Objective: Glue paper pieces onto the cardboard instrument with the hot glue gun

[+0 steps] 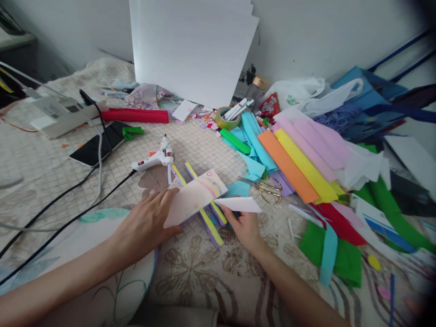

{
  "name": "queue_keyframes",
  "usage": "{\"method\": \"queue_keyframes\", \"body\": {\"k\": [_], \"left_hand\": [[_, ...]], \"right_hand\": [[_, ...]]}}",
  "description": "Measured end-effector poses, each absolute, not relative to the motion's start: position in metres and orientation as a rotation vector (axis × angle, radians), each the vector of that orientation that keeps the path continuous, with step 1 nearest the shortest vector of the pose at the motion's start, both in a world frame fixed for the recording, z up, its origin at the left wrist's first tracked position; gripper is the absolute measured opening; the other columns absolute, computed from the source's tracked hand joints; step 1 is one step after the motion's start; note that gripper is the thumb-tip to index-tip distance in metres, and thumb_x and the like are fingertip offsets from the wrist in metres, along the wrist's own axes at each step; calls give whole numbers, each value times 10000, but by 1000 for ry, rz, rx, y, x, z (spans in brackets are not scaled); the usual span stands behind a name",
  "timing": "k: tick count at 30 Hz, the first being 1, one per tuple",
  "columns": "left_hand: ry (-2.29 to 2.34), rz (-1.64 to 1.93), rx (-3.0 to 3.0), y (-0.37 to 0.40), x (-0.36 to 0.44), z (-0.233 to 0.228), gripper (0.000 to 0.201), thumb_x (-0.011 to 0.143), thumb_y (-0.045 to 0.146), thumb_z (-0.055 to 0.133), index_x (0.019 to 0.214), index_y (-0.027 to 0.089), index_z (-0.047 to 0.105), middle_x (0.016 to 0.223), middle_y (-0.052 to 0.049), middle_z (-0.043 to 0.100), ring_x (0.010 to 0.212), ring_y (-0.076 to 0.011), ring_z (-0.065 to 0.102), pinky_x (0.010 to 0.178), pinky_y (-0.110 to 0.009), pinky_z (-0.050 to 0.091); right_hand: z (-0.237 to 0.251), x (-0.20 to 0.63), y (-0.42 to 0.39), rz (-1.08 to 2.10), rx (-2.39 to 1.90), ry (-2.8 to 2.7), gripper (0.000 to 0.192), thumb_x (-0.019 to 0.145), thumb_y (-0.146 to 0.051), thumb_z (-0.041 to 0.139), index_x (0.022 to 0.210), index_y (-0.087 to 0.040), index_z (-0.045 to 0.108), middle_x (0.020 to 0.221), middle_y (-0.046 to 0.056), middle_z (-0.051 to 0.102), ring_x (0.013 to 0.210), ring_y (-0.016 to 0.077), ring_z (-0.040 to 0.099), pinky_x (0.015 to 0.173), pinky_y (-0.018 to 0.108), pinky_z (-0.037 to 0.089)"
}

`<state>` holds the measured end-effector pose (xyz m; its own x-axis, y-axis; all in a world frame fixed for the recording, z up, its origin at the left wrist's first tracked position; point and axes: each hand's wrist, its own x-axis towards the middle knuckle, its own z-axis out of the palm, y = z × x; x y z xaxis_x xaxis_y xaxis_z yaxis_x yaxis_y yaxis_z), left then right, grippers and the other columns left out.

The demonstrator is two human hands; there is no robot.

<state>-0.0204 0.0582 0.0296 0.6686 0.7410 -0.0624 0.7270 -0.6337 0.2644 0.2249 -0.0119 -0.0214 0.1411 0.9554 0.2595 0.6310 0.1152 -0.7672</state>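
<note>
My left hand (pixel 146 225) lies flat on the patterned cloth, its fingers pressing the near edge of a pale pink folded paper piece (pixel 194 196). That piece rests across two striped yellow, purple and green strips (pixel 204 209). My right hand (pixel 245 227) holds a small white paper piece (pixel 240 204) by its lower edge, just right of the pink one. A white glue gun (pixel 157 158) lies a little beyond my left hand, with its black cord running off to the left.
Gold-handled scissors (pixel 269 188) lie to the right on blue scraps. Coloured foam sheets (pixel 299 165) fan out further right, green and red ones nearer. A phone (pixel 97 143), a tape roll (pixel 226 118) and a large white board (pixel 194 50) stand behind.
</note>
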Motion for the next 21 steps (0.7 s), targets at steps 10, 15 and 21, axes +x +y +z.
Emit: {"method": "queue_keyframes", "body": {"k": [10,15,21], "left_hand": [[1174,117,2618,60,-22,24,645,735,394,673,1253,195,346,1136,-132,608,1038,-324,575,849,-452,470],[1163,172,2610,58,-23,20,658,742,401,671,1276,186,352,1162,-145,603,1050,-331,569,863,-469,471],[1085,268,2629,61,-35,27,642,836,500,563,1330,187,299,1202,-147,591,1067,-295,580,873,-429,478]], "right_hand": [[-21,222,-12,579,-1584,-1527,158,880,-277,527,917,-206,664,874,48,718,835,205,661,772,311,510],[-23,223,-12,573,-1582,-1538,148,882,-277,525,911,-204,650,867,43,700,828,196,647,778,306,501],[-25,225,-13,583,-1575,-1544,143,891,-285,524,915,-200,637,818,25,674,774,170,629,702,259,494]]}}
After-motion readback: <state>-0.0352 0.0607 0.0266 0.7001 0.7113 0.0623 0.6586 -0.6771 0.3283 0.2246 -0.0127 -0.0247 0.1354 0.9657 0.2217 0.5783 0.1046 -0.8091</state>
